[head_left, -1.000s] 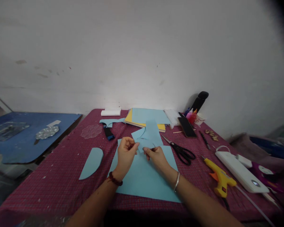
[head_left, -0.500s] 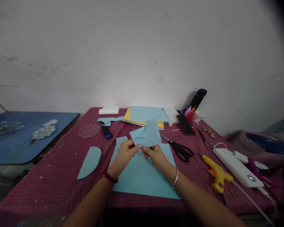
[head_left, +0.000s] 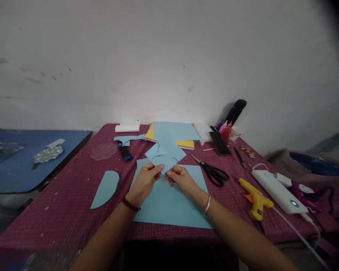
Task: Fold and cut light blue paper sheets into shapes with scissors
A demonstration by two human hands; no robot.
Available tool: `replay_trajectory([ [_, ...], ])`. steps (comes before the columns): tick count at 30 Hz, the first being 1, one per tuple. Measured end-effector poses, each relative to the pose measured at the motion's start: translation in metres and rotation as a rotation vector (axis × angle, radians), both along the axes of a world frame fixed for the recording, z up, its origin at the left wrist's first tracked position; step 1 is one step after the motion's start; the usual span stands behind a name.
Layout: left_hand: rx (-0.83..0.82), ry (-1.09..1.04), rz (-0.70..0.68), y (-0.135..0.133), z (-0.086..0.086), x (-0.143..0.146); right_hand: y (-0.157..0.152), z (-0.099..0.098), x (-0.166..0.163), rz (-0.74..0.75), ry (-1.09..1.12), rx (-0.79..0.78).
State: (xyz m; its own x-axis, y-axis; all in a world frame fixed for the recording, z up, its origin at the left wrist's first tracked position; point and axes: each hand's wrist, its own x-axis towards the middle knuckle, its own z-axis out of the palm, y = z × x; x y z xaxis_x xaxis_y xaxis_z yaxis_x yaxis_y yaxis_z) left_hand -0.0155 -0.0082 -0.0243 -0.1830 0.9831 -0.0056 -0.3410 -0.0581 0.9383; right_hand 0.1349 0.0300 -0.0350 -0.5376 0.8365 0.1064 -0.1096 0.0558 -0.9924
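Single head view, worn by the person, looking forward and down across the checked tablecloth (head_left: pixel 64 203) to the wall (head_left: pixel 169 64), which fills the upper part. Left hand (head_left: pixel 147 180) and right hand (head_left: pixel 183 179) fairly near, lower centre, forearms (head_left: pixel 110 229) entering from the bottom edge. Wide framing: blue tabletop (head_left: pixel 19 178) at left, upper-right corner dark.

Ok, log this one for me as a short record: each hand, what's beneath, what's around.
Left hand: fingers pinching a light-blue paper cutout
Right hand: fingers at that cutout's near edge, grip unclear
Beneath: large light-blue paper sheet on a red checked tablecloth
Left side: half-rounded light-blue piece
Right side: black-handled scissors, yellow glue gun, smartphone
Beyond: blue-and-yellow paper stack
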Motion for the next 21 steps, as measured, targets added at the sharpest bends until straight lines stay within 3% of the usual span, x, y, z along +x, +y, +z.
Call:
replay_trajectory([
  [6, -0.089, -0.089, -0.061, -0.001, -0.002, 0.003, -0.002, 0.002, 0.000, 0.037, -0.064, 0.048],
  [11, -0.073, -0.076, -0.023, -0.002, -0.001, 0.009, -0.002, 0.002, 0.000, -0.006, -0.115, 0.089],
  [21, 0.013, 0.237, 0.113, -0.004, 0.000, 0.009, 0.000, -0.003, -0.003, -0.210, -0.177, 0.196],
])
